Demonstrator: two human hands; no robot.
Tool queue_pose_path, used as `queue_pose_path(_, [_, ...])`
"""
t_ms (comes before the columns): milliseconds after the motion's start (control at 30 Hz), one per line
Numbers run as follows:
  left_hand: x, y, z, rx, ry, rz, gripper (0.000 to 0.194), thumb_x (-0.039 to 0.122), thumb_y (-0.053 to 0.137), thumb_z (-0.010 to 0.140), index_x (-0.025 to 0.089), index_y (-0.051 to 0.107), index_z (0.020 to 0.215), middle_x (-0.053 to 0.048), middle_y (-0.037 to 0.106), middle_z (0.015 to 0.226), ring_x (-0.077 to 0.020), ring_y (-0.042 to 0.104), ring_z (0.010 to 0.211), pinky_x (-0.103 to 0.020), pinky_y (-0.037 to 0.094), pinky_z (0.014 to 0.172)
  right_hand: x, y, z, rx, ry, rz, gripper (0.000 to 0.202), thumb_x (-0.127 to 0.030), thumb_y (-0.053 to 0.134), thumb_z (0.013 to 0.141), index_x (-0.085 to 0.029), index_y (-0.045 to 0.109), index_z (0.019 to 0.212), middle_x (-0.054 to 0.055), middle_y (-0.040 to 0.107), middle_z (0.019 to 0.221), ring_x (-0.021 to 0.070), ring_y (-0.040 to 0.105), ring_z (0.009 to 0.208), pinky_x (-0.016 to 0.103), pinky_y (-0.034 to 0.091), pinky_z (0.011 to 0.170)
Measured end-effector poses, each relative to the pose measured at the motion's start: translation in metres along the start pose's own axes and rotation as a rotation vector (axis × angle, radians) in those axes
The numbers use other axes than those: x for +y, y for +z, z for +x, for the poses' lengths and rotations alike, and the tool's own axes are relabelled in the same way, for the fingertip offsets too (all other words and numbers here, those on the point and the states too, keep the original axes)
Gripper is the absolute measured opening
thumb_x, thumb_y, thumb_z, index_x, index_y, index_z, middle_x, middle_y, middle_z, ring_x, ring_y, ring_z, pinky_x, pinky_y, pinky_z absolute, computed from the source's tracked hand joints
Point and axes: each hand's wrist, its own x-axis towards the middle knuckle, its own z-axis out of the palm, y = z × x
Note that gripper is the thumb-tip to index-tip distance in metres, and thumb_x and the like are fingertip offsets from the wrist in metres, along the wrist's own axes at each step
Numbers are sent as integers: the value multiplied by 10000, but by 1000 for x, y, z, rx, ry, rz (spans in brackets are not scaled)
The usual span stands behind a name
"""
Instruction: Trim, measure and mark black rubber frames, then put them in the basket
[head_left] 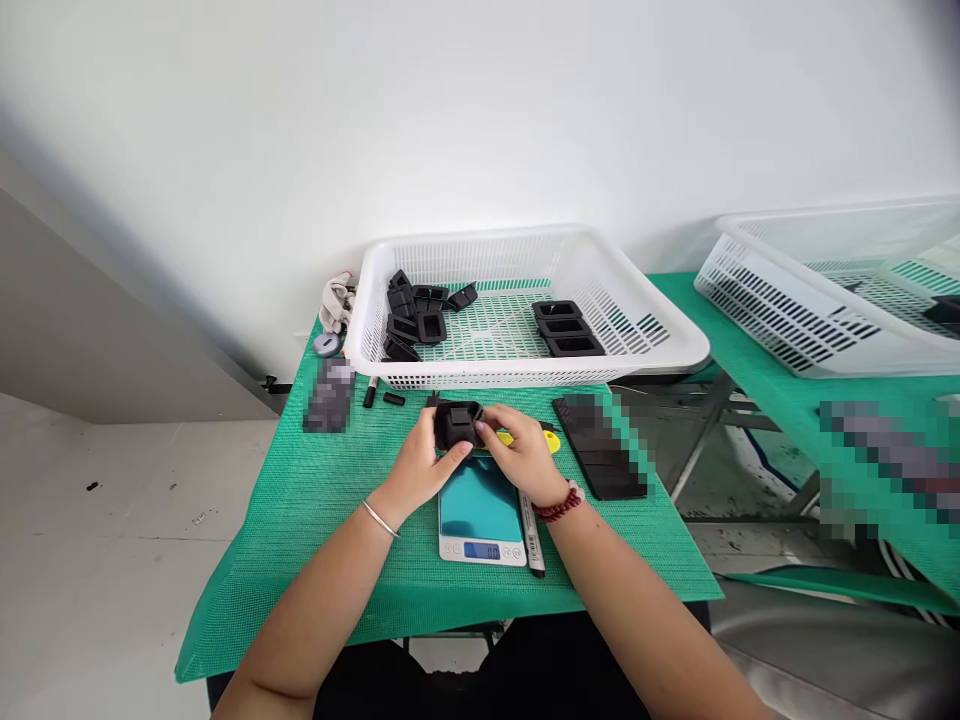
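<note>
Your left hand (pixel 420 465) and right hand (pixel 521 455) together grasp one black rectangular plastic frame part (pixel 457 424), held above the small digital scale (pixel 481 520). More black parts sit sorted in the white mesh basket (pixel 660 335); this one isn't placed yet.

Scale (pixel 480 515) sits near front edge of table (pixel 300 520), marker (pixel 532 535) lying just right of it. Left hand (pixel 424 465) and right hand (pixel 521 455) meet on housing (pixel 457 424), just behind scale. Basket (pixel 525 372) stands behind them, loose frames (pixel 412 315) piled at its left, stacked frames (pixel 566 328) toward right. Flat panel (pixel 600 445) lies right of hands. Second basket (pixel 787 320) on neighbouring table, far right. Pen, possibly, (pixel 370 392) before basket's left corner.
</note>
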Motion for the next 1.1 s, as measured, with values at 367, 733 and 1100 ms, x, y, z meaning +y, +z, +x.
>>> queue_pose_path(367, [-2,-1,0,-3,-15,-1,458,455,559,845,198,405,1191,-117,550,1162,-227,585,992,-394,492,837,0,-1,0,21,-29,-34,108,-250,496,895,-204,585,855,11,593,713,134,527,632,269,422,588])
queue_pose_path(733, [-2,-1,1,3,-6,18,455,453,565,842,197,419,1189,-119,564,1146,-232,590,979,-393,499,819,1,-1,-1,8,-23,-24,109,-257,491,900,-208,585,875,12,577,710,139,523,632,277,423,587])
queue_pose_path(1100, [-2,-1,1,7,3,37,455,457,567,839,188,436,1181,-116,583,1104,-228,604,940,-383,510,786,1,-1,0,6,-18,-34,138,-280,481,904,-205,590,867,17,581,702,143,523,626,282,417,580])
